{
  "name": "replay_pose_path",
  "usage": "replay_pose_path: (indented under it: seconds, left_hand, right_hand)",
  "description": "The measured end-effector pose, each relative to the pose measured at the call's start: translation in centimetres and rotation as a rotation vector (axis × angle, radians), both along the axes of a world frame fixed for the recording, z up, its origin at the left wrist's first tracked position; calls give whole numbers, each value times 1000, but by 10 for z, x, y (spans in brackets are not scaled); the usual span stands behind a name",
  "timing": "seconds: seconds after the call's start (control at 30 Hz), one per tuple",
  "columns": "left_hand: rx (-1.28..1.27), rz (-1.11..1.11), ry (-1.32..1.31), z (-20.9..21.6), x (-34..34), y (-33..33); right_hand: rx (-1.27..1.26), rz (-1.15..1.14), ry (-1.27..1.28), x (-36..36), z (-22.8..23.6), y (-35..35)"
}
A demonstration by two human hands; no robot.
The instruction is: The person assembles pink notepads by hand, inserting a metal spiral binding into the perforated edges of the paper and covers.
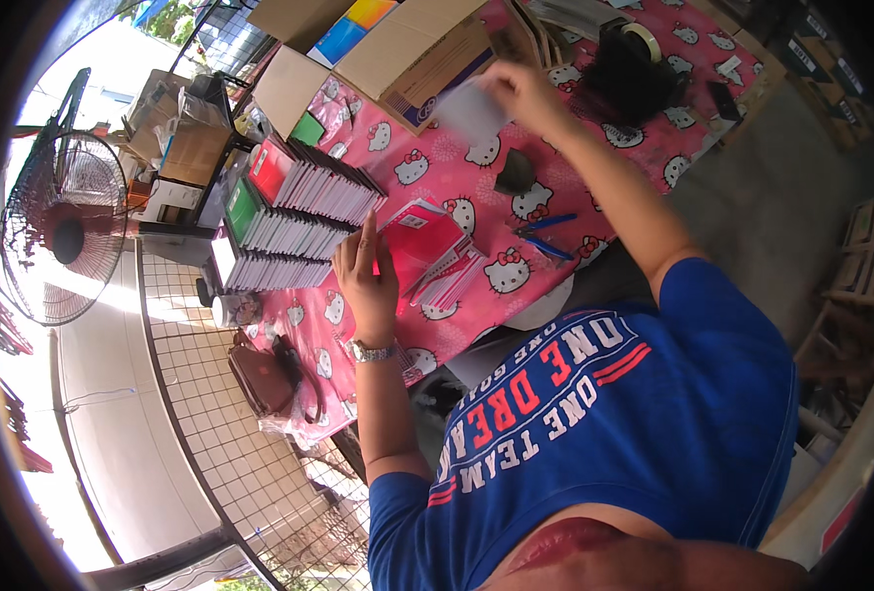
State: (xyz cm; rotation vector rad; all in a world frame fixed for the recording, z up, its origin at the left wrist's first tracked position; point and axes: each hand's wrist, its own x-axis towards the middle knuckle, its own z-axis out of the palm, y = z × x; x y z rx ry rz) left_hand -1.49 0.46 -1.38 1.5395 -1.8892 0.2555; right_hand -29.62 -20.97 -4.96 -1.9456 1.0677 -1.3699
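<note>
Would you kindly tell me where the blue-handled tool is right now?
In the head view, the blue-handled tool lies right of centre on the pink tablecloth, just right of the red booklets.

On the tabletop (pixel 501 286): notebook rows (pixel 294 212) at left, smaller notebook pile (pixel 422 236) just right of them, pliers-type tool (pixel 550 223) right of that pile. Open cardboard box (pixel 437 81) behind, tape roll (pixel 642 41) at far right back. Handbag (pixel 259 379) by left edge; fan (pixel 65 231) farther left, beyond the tabletop.
</note>
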Motion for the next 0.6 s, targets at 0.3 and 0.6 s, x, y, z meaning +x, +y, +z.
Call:
replay_pose_path:
  seconds: [0.3, 0.6]
  left_hand:
    - [-11, -41, -36, 13, 3, -6]
    - [34, -18, -37, 17, -2, 4]
  right_hand:
    - [-29, -887, 102, -78, -27, -184]
    - [-141, -831, 301, -47, -60, -192]
